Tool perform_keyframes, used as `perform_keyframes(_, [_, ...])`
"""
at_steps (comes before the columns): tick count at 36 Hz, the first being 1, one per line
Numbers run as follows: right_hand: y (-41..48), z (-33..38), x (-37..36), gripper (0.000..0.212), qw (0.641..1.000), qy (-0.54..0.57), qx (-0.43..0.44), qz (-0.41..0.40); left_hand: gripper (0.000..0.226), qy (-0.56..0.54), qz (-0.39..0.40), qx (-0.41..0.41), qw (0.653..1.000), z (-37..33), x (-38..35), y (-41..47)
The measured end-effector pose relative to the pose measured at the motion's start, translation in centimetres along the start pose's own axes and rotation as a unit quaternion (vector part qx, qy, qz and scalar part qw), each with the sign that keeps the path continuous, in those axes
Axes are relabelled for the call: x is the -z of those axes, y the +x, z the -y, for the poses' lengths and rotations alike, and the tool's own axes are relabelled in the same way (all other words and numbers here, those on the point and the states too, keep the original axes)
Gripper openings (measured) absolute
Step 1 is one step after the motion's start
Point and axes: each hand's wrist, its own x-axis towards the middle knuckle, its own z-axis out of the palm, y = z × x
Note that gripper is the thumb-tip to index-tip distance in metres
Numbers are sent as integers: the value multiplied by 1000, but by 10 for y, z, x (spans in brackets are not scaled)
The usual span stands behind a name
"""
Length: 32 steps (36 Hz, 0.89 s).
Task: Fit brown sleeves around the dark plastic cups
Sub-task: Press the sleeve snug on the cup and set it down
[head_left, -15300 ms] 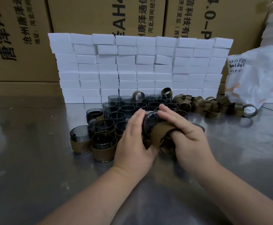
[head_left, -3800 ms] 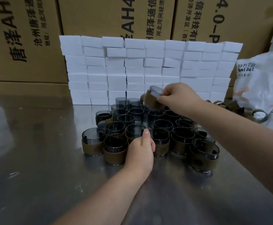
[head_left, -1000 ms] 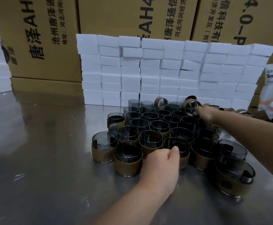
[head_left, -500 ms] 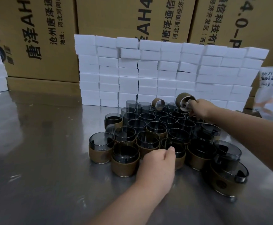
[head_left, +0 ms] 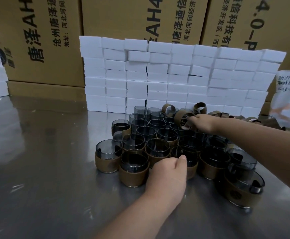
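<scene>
A wall of white foam blocks (head_left: 158, 83) lines the counter's (head_left: 46, 161) far edge, cardboard boxes (head_left: 123, 18) behind it and a white printed bag (head_left: 289, 100) at the far right corner; what the bag holds cannot be told. Just before the wall, dark plastic cups (head_left: 165, 133) stand upright and packed together: the near rows wear brown sleeves (head_left: 133, 175), the far rows are bare. Loose sleeves (head_left: 216, 113) lie heaped between cups and bag. The right hand (head_left: 201, 122) reaches over the far cups, pinching one brown sleeve (head_left: 179, 118). The left hand (head_left: 168, 171) rests against the near cups, fingers curled into a fist.
</scene>
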Motion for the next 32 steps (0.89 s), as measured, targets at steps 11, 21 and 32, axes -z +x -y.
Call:
perform_keyframes(11, [1,3,-19,52,999,43,-10,-12,51,0,10,1,1000,1,-1,1])
perform_keyframes(21, [3,-2,-13,43,991,118,-37,-57,50,-2,8,-2,1000,1,0,1])
perform_keyframes(32, [-7,-3,6,29,877,439,-135,-142,50,-8,17,0,1000,1,1,1])
